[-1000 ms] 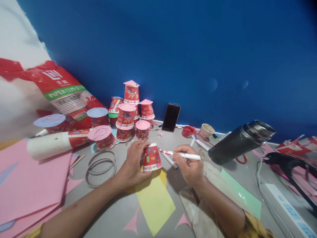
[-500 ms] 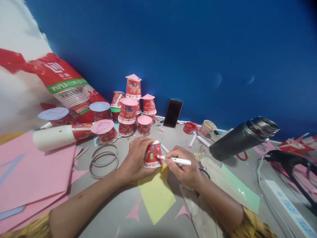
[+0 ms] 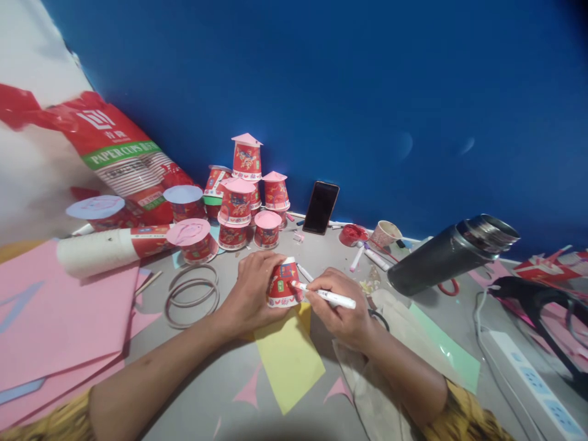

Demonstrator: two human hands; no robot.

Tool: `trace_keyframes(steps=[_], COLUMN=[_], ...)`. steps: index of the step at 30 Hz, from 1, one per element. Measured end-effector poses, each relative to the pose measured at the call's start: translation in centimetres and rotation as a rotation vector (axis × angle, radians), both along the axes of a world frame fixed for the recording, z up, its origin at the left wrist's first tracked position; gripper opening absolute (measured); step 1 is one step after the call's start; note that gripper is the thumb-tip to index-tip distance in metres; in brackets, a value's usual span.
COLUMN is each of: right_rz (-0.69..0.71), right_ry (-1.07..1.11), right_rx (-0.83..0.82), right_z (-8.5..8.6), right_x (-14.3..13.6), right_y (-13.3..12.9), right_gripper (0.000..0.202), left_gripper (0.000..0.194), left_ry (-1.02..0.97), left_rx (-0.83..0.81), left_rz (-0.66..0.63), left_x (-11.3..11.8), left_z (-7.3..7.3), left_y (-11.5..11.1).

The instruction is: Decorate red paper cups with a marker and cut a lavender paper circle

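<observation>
By the fingers of the left hand [image 3: 257, 285], a red paper cup [image 3: 282, 283] is gripped from its left side, with the thumb placed low, near the wide rim. The cup is held upside down and a little tilted, in front of the person; whether the table is touched by it cannot be told. Between the thumb and the fingers of the right hand [image 3: 342, 306], a white marker [image 3: 339, 298] is pinched, and its reddish tip is brought to the printed wall of the cup, where it seems to be touching.

Below the cup, a yellow sheet [image 3: 291, 367] is laid on the grey table [image 3: 197, 392]. To the left of the left hand, thin grey rings [image 3: 167, 309] are seen, and beyond them a pink sheet [image 3: 82, 312] and a long stack of nested cups [image 3: 98, 252]. Behind the hands, red cups with pink paper tops [image 3: 236, 205] are piled on one another, and near them a phone [image 3: 321, 208] is leaned upright against the blue wall [image 3: 294, 79]. On the right side, a dark flask [image 3: 436, 260] is strongly tilted, and a white power strip [image 3: 535, 376] is placed near the edge of the view.
</observation>
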State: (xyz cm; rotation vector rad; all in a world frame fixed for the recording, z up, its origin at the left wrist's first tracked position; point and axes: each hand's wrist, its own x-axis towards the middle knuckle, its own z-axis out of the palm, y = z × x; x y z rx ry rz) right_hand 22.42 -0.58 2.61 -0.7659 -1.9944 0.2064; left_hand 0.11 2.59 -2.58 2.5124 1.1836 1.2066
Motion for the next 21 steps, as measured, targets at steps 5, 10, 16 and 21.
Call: trace_keyframes(steps=[5, 10, 16, 21], right_rz=[0.001, 0.011, -0.070, -0.002], right_ry=[-0.044, -0.086, 0.016, 0.000], right_rx=[-0.015, -0.053, 0.042, 0.042], right_z=[0.07, 0.29, 0.11, -0.36], right_x=[0.04, 0.16, 0.49, 0.55], right_y=[0.00, -0.12, 0.07, 0.27], right_gripper=[0.011, 0.018, 0.013, 0.016], left_gripper=[0.069, 0.069, 0.068, 0.070], left_ry=[0.001, 0.009, -0.005, -0.051], left_rx=[0.008, -0.009, -0.035, -0.104], left_rz=[-0.010, -0.007, 0.020, 0.029], left_x=[0.09, -0.02, 0.03, -0.16], left_z=[0.13, 0.22, 0.23, 0.17], left_y=[-0.11, -0.08, -0.03, 0.17])
